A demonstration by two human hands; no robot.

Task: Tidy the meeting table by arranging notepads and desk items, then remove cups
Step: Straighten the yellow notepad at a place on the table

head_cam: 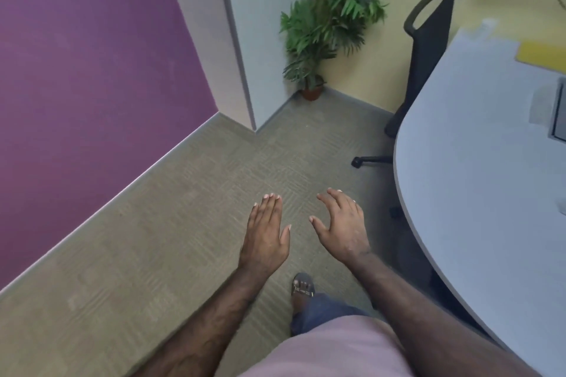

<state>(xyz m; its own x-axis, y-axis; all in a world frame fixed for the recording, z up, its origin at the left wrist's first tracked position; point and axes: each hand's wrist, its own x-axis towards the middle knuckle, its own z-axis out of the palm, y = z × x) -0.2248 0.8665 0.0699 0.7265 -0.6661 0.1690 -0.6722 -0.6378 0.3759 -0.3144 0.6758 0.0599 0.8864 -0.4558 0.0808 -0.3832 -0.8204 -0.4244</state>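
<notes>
The grey meeting table (477,180) curves along the right side of the view. On its far right part lies a yellow notepad (540,53), with white papers (487,37) behind it, and a grey item (557,110) cut off by the frame edge. My left hand (266,236) and my right hand (344,225) hover over the carpet, left of the table, palms down. Both hold nothing and their fingers are apart. No cups are in view.
A black office chair (427,49) stands at the table's far edge. A potted plant (330,18) sits in the corner by a white pillar (232,30). A purple wall (92,70) runs along the left. Carpet floor (183,208) lies ahead.
</notes>
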